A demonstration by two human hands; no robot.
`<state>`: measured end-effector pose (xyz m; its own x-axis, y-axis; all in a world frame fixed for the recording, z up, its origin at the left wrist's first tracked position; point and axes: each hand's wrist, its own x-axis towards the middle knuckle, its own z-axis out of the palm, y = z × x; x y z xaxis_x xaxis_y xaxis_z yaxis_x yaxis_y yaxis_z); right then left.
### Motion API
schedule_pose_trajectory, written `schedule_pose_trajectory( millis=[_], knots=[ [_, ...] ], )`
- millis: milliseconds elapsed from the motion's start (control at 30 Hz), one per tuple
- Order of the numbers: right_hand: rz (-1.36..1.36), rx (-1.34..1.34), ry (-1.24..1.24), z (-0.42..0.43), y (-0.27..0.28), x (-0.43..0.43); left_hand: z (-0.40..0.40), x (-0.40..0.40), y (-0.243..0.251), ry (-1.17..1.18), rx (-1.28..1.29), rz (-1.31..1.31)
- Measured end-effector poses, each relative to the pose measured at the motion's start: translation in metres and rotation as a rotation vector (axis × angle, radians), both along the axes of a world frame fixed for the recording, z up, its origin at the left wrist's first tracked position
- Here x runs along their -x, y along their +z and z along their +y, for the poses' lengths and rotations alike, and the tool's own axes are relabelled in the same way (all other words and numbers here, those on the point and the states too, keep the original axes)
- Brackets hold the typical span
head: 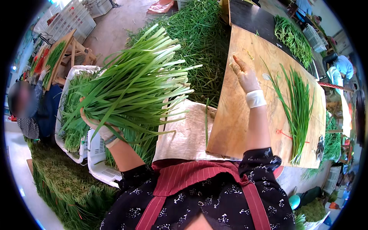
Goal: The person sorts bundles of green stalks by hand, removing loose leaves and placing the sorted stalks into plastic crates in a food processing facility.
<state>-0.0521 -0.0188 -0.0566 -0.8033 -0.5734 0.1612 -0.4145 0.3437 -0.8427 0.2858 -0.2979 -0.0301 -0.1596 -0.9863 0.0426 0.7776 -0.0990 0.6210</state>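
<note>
My left hand (99, 125), in a thin glove, grips a large bunch of garlic chives (138, 80) by its leafy end. The pale cut ends fan out away from me and to the right. Over a plywood board (230, 120) my right hand (246, 79) is raised, gloved and holding nothing, its fingers extended. A smaller bundle of chives (297, 106) lies on the board to the right of that hand. A red tie (287, 135) runs by its lower part, partly hidden by the stalks. A pale cloth (184, 129) covers my lap, with a single green stalk (206, 120) at its right.
White plastic crates (69, 70) of greens stand at my left, beside stacked chives (69, 178). Loose greens (198, 26) are heaped beyond the cloth. A co-worker (46, 112) sits at left by a wooden stand (64, 54). A dark tabletop (253, 17) adjoins the board.
</note>
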Motion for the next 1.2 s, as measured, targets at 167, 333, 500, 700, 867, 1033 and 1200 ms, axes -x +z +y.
schedule_pose_trajectory(
  millis=[167,333,500,700,867,1033,1200],
  knots=[
    [-0.096,0.397,0.297,-0.050,0.038,-0.083,-0.008,0.001,-0.002,0.003,-0.008,-0.083],
    [-0.414,0.438,-0.027,-0.049,0.048,-0.067,-0.004,0.002,0.000,-0.018,-0.094,-0.165],
    [-0.041,0.539,0.354,-0.033,0.072,-0.091,0.004,0.010,0.006,-0.030,-0.075,-0.164],
    [0.302,0.128,0.519,-0.063,0.092,-0.119,-0.001,0.015,0.016,-0.069,-0.202,-0.110],
    [-0.130,0.246,0.438,-0.067,0.074,-0.126,-0.007,0.015,0.009,-0.059,-0.046,0.011],
    [-0.029,-0.036,0.515,-0.050,0.085,-0.130,-0.014,0.011,0.003,0.047,0.002,0.036],
    [-0.402,-0.025,0.497,-0.035,0.084,-0.130,-0.016,0.013,-0.003,-0.026,0.000,0.102]
  ],
)
